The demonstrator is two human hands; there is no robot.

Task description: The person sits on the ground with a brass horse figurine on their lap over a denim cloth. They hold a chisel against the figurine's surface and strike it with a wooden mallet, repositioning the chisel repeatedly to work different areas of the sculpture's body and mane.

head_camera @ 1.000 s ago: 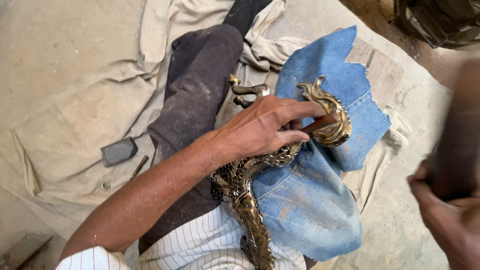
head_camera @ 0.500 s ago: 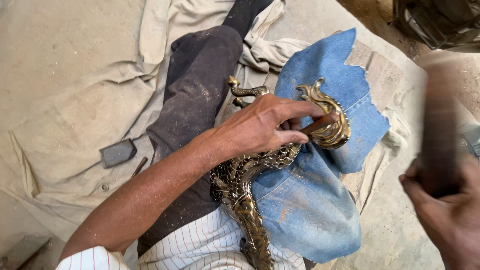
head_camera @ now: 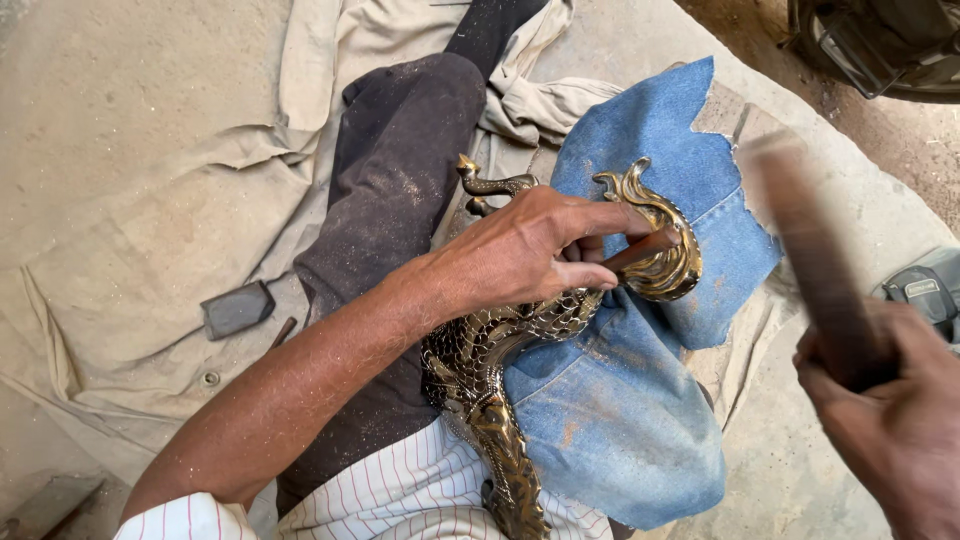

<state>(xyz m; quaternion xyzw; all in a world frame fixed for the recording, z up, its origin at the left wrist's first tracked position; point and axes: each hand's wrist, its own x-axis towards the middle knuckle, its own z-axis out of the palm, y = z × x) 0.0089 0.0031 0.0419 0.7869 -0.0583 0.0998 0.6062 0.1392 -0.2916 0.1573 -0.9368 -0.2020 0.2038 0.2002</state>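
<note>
floor cloth [head_camera: 150,200]: beige sheet spread over the ground, dusty, wrinkled, fills the left side.
dark block [head_camera: 237,309]: small grey slab lying on the cloth, well apart from both hands; thin rod [head_camera: 283,331] just beside it.
trouser leg [head_camera: 400,180]: black, dusted with grit, stretched out under the forearm.
left hand [head_camera: 520,255]: fingers [head_camera: 600,218] clenched round a short brown punch [head_camera: 640,250], tip pressed onto the curled end of the brass piece.
brass ornament [head_camera: 490,360]: long, scaly, curved casting, lying across the lap on the denim, one end by the striped shirt [head_camera: 400,500], curled end under the punch tip.
denim rag [head_camera: 620,420]: blue, torn, padding under the brass piece, draped over the knee.
right hand [head_camera: 890,410]: fingers clenched on a dark wooden handle [head_camera: 810,260], raised and blurred; striking end not clear, cannot tell what kind of head it has.
grey pouch [head_camera: 925,290]: at right edge, near the right hand.
risk: blow lands off the punch and hits the left knuckles, since they sit just beside the punch top.
risk: punch tip skids on the rounded curl, scars the brass; cause is a tilted punch or soft denim letting the piece shift.
</note>
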